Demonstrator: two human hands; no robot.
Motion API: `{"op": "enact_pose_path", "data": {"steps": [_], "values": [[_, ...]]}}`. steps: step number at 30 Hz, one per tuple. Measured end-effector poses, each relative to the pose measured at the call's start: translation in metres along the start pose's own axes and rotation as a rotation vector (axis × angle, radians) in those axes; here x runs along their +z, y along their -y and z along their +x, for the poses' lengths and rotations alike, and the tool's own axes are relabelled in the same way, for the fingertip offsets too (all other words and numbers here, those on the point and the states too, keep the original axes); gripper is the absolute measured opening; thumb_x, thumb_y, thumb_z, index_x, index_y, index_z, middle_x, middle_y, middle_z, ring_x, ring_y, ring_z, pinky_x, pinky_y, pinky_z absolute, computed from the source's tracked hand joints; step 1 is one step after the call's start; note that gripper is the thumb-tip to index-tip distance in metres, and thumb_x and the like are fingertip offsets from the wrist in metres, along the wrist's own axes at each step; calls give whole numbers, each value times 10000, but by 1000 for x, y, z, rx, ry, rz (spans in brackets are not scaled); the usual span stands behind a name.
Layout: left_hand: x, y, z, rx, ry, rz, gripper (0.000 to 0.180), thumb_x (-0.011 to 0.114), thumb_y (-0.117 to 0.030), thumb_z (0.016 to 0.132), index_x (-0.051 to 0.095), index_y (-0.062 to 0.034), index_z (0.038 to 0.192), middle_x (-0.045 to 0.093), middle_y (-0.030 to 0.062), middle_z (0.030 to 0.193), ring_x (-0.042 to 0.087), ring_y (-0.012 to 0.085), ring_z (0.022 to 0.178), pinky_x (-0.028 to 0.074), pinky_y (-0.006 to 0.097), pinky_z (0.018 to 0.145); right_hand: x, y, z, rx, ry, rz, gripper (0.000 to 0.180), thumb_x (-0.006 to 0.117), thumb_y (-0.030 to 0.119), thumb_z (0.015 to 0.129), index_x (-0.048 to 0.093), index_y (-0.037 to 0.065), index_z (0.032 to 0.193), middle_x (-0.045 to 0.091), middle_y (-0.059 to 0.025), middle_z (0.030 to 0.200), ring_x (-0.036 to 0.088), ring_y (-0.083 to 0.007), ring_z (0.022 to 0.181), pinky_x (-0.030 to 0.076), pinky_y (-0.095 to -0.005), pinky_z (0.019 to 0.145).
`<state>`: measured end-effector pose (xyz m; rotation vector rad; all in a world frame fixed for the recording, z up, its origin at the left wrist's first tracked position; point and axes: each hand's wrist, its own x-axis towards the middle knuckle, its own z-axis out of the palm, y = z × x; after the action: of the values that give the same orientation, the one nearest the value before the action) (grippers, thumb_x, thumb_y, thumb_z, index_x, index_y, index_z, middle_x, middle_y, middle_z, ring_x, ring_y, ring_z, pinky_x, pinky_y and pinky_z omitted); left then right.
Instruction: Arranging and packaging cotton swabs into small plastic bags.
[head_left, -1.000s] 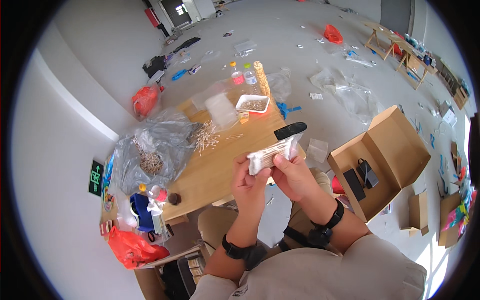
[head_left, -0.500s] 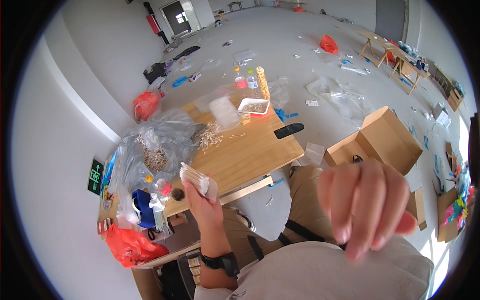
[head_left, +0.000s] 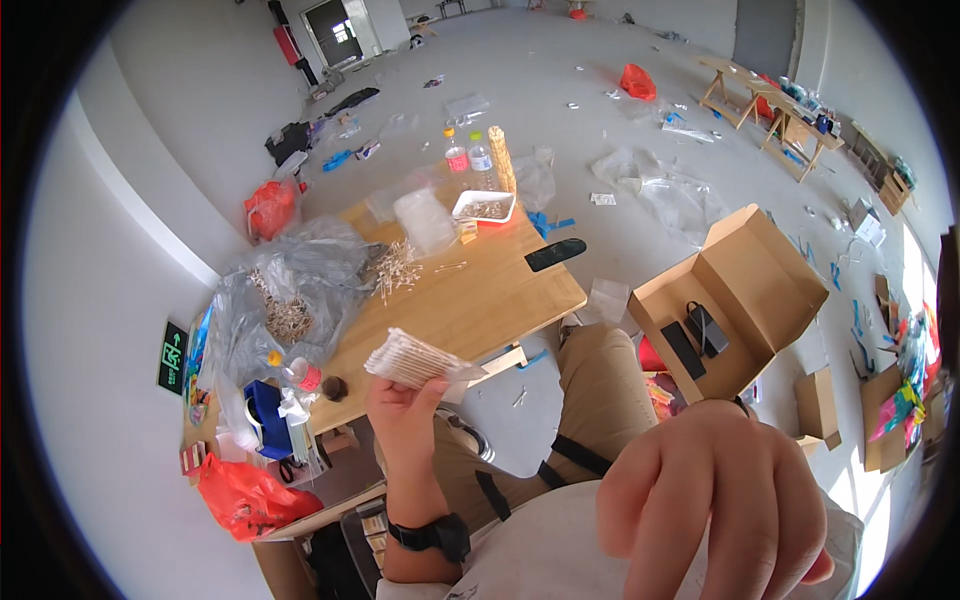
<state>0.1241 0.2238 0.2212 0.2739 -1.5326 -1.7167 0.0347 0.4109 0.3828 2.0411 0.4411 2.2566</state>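
- While the left hand (head_left: 402, 415) is raised over the table's near edge, its fingers and thumb are closed on one end of a clear plastic packet of white-tipped cotton swabs (head_left: 415, 360), the swabs fanned toward the upper left.
- The right hand (head_left: 720, 490) hangs close to the camera, before the torso, fingers bent downward and slightly parted; the fingertips are out of sight, so whether it has hold of anything cannot be told.
- Between the packet and the loose heap of swabs (head_left: 396, 268) runs a stretch of the pale wooden table (head_left: 465, 305), reaching to its right-hand corner.
- A flat black strip-shaped object (head_left: 556, 254) projects past the right edge, narrowing passage there.
- On the left, a crumpled grey translucent plastic bag (head_left: 335, 258) takes up much of the tabletop, with a brownish pile of swabs (head_left: 288, 320) in its opening.
- Near the far edge, a shallow white rectangular tray (head_left: 463, 204) holds many thin sticks, with an orange-capped bottle (head_left: 456, 158) and a green-capped bottle (head_left: 481, 165) standing behind it.
- Right of the table, apart from it, a brown cardboard box (head_left: 738, 375) stands with its lid open; two black objects (head_left: 706, 330) lie inside.
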Motion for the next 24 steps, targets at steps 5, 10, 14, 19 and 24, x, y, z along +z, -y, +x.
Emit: {"op": "enact_pose_path", "data": {"steps": [5,10,14,19,24], "values": [[18,-11,-1,86,9,275,383,900,-53,725,694,12,1041,726,46,980,672,153,915,532,291,806,-17,42,18,645,81,114,342,470,297,1086,615,63,883,716,-58,957,656,-228,754,479,-371,628],[28,-25,0,469,23,811,386,962,-137,598,739,-26,892,680,40,782,590,208,756,472,316,650,-10,40,11,550,-40,130,404,475,319,1079,591,58,793,701,-81,921,641,-218,707,465,-385,583],[31,-27,-2,547,44,864,458,980,-240,547,711,-10,838,614,39,755,528,219,695,419,321,628,9,21,-2,160,-204,87,426,505,344,1079,664,134,744,778,-37,942,612,-149,729,378,-270,611],[32,-27,-2,635,103,840,452,978,-245,520,728,-16,819,638,26,731,520,219,695,414,331,616,5,37,4,400,-249,114,384,525,325,1071,702,127,794,776,-35,931,609,-147,712,383,-272,609],[28,-26,-1,618,84,734,360,912,-63,635,761,-4,956,722,100,911,613,211,760,483,319,681,9,21,-5,196,-239,67,349,539,305,1061,709,122,817,775,-43,937,611,-145,729,384,-265,614]]}}
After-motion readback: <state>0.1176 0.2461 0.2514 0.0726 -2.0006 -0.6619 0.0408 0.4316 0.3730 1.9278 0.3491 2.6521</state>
